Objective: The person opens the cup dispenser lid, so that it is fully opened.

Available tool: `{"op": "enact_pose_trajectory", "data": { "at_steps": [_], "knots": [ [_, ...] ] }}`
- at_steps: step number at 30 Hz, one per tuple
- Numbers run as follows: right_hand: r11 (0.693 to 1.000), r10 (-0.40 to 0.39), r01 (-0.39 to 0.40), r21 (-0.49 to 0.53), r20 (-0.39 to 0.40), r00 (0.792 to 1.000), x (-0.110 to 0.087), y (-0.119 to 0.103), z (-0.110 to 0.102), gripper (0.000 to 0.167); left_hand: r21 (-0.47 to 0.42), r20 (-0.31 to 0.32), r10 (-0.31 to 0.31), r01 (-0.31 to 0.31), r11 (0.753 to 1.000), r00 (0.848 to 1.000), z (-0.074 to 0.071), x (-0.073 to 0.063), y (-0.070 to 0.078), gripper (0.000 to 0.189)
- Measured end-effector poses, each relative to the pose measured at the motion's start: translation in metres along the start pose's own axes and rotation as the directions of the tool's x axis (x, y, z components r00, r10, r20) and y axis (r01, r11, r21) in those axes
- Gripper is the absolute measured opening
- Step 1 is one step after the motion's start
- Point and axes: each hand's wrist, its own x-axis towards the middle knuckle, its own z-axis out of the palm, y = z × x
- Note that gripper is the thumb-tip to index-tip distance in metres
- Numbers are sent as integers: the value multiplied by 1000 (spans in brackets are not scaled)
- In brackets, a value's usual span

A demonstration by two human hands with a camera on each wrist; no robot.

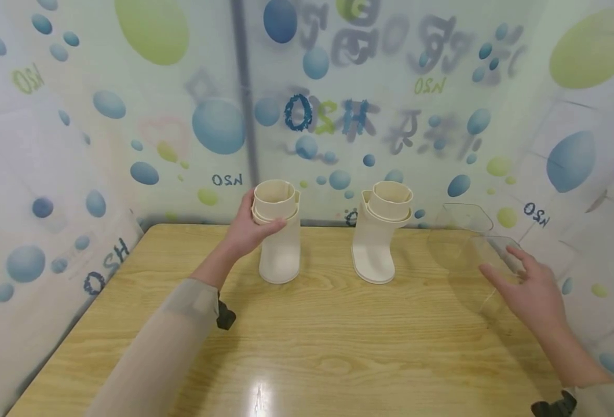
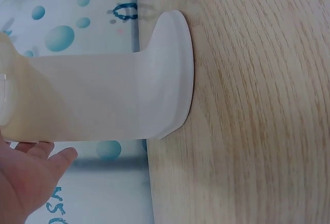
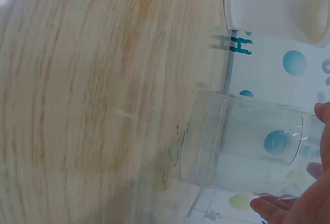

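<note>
Two cream plastic stands, boot-shaped with a round cup-like top and a rounded foot, stand upright at the back of the table. My left hand (image 1: 251, 229) grips the upper part of the left stand (image 1: 280, 255), thumb across its front. The right stand (image 1: 373, 249) is untouched. At the right are clear see-through containers (image 1: 460, 218); their outlines are faint. My right hand (image 1: 536, 289) is beside the nearer clear container (image 3: 232, 141), thumb and fingers spread about its upper end. Whether the fingertips touch it, I cannot tell.
The wood-grain table (image 1: 307, 347) meets a pale curtain (image 1: 307, 168) printed with blue and green dots along its back edge. More of the same printed sheet lines the left and right sides.
</note>
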Motion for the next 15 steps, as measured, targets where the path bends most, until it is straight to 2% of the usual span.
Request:
{"op": "enact_pose_trajectory", "data": {
  "at_steps": [6, 9, 12, 15],
  "knots": [
    [1000, -9, 9, -13, 2, 1000, 6, 1, 1, 96, -6, 0, 3, -3, 1000, 1000, -1, 0, 0, 110],
    [1000, 23, -23, -16, -12, 1000, 3, 2, 0, 104, -1, 10, -5, 5, 1000, 1000, 0, -2, -1, 111],
    [999, 52, -52, 3, -81, 995, -5, -3, 2, 111, 3, 24, -19, 19, 1000, 1000, 0, -4, -3, 111],
    [999, 29, -20, 48, -204, 979, -13, -14, 5, 106, 10, 30, -30, 30, 1000, 999, 0, -6, -4, 111]
  ]
}}
